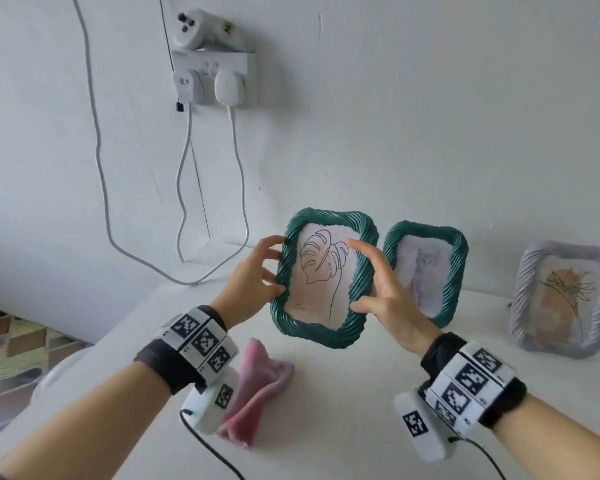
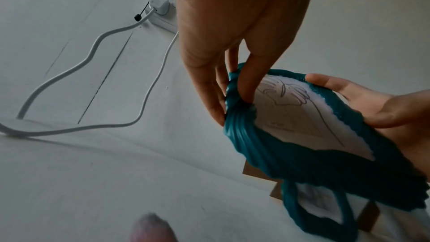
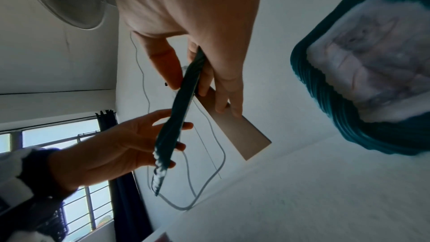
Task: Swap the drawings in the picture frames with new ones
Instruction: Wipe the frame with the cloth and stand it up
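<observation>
Both hands | left hand (image 1: 253, 271), right hand (image 1: 383, 289) | flank, seemingly grip, green frame (image 1: 323, 320)

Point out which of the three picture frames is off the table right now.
The green frame with the leaf line drawing, held up between the left hand and right hand. The green cat-picture frame and pale frame stand on the table.

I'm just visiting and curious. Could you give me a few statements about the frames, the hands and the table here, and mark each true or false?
1. Both hands, left hand and right hand, hold the green twisted-rope picture frame with the leaf line drawing off the white table. True.
2. That frame lies flat on the table. False: it is held up in the air.
3. A second green rope frame stands behind it. True.
4. The pale lilac rope frame is empty. False: it holds a drawing.
5. A pink cloth lies on the table. True.
</observation>
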The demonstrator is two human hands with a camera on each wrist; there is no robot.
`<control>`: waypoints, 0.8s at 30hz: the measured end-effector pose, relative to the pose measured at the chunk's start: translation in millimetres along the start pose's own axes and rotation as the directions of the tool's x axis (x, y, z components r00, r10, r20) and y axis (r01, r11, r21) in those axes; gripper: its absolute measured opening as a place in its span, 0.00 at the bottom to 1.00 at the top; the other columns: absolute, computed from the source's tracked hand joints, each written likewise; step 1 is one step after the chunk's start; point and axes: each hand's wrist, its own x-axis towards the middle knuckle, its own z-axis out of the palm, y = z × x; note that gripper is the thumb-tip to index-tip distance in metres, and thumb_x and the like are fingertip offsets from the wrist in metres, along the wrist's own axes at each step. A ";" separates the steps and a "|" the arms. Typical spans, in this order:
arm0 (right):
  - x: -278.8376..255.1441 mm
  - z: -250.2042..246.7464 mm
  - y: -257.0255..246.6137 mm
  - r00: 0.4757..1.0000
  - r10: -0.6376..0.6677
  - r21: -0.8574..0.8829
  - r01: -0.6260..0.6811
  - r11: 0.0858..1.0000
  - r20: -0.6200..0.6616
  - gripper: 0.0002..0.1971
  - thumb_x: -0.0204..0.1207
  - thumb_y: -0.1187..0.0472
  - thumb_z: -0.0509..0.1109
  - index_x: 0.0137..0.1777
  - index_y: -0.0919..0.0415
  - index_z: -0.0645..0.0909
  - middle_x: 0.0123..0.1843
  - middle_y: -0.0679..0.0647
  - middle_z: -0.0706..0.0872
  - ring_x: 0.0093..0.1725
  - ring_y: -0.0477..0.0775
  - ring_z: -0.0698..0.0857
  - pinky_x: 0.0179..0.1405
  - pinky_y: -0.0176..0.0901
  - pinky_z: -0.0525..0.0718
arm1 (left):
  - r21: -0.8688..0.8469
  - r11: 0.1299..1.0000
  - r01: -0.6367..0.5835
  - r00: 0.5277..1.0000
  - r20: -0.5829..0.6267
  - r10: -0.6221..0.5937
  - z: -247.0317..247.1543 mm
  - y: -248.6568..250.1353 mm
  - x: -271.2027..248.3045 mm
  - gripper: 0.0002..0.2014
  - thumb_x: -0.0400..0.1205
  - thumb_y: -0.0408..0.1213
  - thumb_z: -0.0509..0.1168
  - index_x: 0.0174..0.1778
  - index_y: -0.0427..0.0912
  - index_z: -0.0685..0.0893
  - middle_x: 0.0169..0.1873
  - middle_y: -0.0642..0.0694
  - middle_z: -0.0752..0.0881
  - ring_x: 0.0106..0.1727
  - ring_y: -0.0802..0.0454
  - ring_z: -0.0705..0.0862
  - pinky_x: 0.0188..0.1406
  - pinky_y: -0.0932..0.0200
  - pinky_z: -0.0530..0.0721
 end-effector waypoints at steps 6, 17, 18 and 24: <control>66.9 4.0 14.3 0.998 0.007 0.061 -0.003 0.998 -0.070 0.42 0.55 0.74 0.63 0.68 0.35 0.69 0.76 0.42 0.68 0.78 0.49 0.64 0.79 0.59 0.62 | 0.025 0.999 0.028 0.999 -0.019 -0.027 -19.7 -13.6 56.5 0.34 0.72 0.17 0.66 0.69 0.49 0.66 0.56 0.46 0.76 0.42 0.42 0.82 0.38 0.39 0.88; 142.6 17.6 61.6 0.975 0.018 0.133 0.012 0.991 -0.220 0.43 0.60 0.85 0.59 0.63 0.37 0.72 0.67 0.34 0.73 0.64 0.34 0.73 0.54 0.31 0.80 | 0.095 0.994 0.060 0.998 -0.009 -0.059 -29.2 -56.8 131.0 0.34 0.71 0.16 0.66 0.68 0.46 0.64 0.54 0.47 0.75 0.39 0.44 0.82 0.30 0.56 0.87; 145.0 19.4 65.8 0.972 0.027 0.142 0.007 0.990 -0.231 0.42 0.60 0.86 0.58 0.64 0.39 0.72 0.66 0.33 0.73 0.64 0.31 0.72 0.53 0.27 0.79 | 0.099 0.993 0.064 0.998 -0.004 -0.064 -27.5 -61.5 134.0 0.34 0.71 0.16 0.66 0.68 0.46 0.64 0.54 0.47 0.75 0.40 0.44 0.82 0.31 0.55 0.87; 153.5 25.8 81.2 0.971 0.067 0.160 -0.030 0.987 -0.230 0.41 0.61 0.86 0.57 0.64 0.41 0.72 0.64 0.35 0.74 0.63 0.29 0.71 0.46 0.16 0.75 | 0.130 0.988 0.080 0.997 0.007 -0.081 -23.6 -82.0 143.7 0.34 0.71 0.16 0.67 0.68 0.46 0.63 0.52 0.48 0.75 0.41 0.41 0.83 0.36 0.50 0.88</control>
